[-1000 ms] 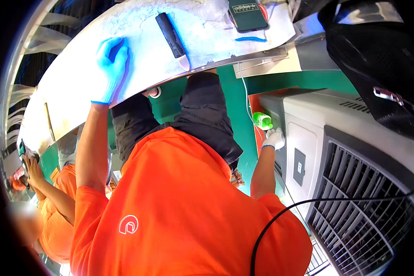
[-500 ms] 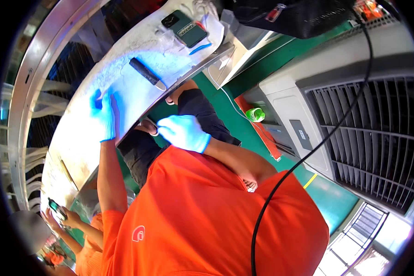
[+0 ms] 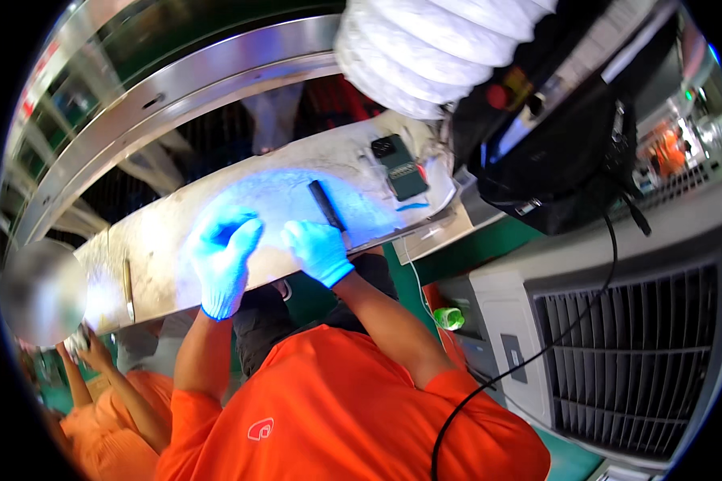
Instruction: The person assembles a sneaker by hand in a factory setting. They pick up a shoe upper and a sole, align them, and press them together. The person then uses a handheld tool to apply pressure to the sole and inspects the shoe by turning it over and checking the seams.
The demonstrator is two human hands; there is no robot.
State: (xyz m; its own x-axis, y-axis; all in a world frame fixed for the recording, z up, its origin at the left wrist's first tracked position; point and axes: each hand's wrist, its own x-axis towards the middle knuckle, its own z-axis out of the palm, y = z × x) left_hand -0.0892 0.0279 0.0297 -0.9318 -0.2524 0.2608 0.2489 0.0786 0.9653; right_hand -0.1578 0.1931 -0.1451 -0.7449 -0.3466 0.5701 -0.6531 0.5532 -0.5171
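Observation:
Both my hands wear pale gloves that look blue under a bright light above the worktop. My left hand is over the front part of the worktop, its fingers loosely bent and the thumb apart from them; nothing shows in it. My right hand is at the front edge with its fingers curled closed. Whatever it may hold is hidden. Just beyond the right hand lies a black-handled tool with a pale, pointed tip. A dark green phone lies farther right.
A thin brown stick-like tool lies at the worktop's left end. Behind run a curved metal rail and a white ribbed duct. At right are a black bag and a grey louvred unit. A co-worker's orange sleeve is lower left.
My right hand has risen from near my lap to the worktop edge, close to my left hand. My view has swung, so the worktop and tools appear shifted and turned.

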